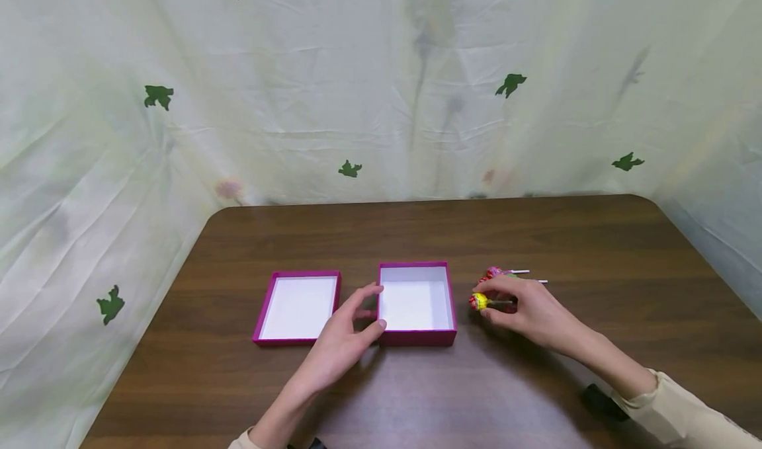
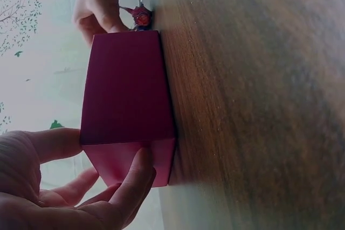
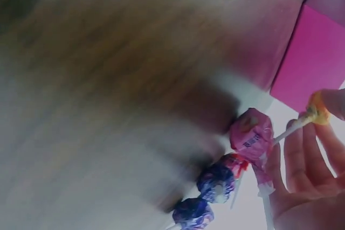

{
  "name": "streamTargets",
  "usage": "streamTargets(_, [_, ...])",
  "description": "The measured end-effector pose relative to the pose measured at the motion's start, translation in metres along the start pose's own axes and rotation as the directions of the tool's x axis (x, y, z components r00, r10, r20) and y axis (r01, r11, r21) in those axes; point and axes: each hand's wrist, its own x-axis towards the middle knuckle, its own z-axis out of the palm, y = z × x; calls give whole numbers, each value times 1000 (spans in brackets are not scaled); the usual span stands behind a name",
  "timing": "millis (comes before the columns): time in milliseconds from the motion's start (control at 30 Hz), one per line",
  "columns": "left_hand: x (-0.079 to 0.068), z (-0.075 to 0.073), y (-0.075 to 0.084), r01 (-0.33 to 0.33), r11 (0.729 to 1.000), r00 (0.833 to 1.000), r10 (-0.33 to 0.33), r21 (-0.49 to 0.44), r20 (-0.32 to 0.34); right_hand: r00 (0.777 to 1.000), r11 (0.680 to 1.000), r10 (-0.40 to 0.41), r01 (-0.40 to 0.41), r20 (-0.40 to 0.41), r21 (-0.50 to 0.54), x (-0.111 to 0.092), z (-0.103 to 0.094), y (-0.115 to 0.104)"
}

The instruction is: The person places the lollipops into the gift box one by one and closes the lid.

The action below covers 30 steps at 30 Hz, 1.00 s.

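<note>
A magenta box point(image 1: 418, 338) with a white inside stands upright on the table, its top uncovered. My left hand point(image 1: 344, 343) touches the box's left side, fingers spread and mostly straight, thumb near the front corner. To the right of the box, my right hand point(image 1: 536, 311) pinches a yellow-wrapped lollipop point(image 1: 478, 301) by its head between thumb and fingertip; its stick points back toward the palm. Behind that hand lie other lollipops point(image 1: 494, 272), partly covered by it. In the right wrist view they include a pink lollipop point(image 3: 252, 133) and a purple lollipop point(image 3: 215, 182).
Left of the box lies its lid point(image 1: 299, 307), white inside up with a magenta rim. Everything sits on a dark wooden table point(image 1: 417, 396). A pale cloth curtain point(image 1: 369, 92) with green leaf shapes hangs behind and at both sides.
</note>
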Motion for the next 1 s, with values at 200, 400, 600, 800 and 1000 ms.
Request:
streamTargets(200, [-1,1,1,10,1000,1000,-10,8,0,997,1000,27,-25,-66,18,0,-1,-9])
streamTargets(400, [-1,1,0,11,1000,1000,-11,4,5,994,1000,24,-24,-108,3,0,0,-15])
streamTargets(600, [1,0,-1,8,1000,1000,-8,5,3,994,1000,-17,19,-107,21,2,3,-18])
streamTargets(800, [1,0,-1,25,1000,1000,-25,0,11,990,999,-45,48,-132,16,4,3,-25])
streamTargets(1000, [0,1,-1,23,1000,1000,-23,1,10,980,996,-74,80,-186,30,8,5,-32])
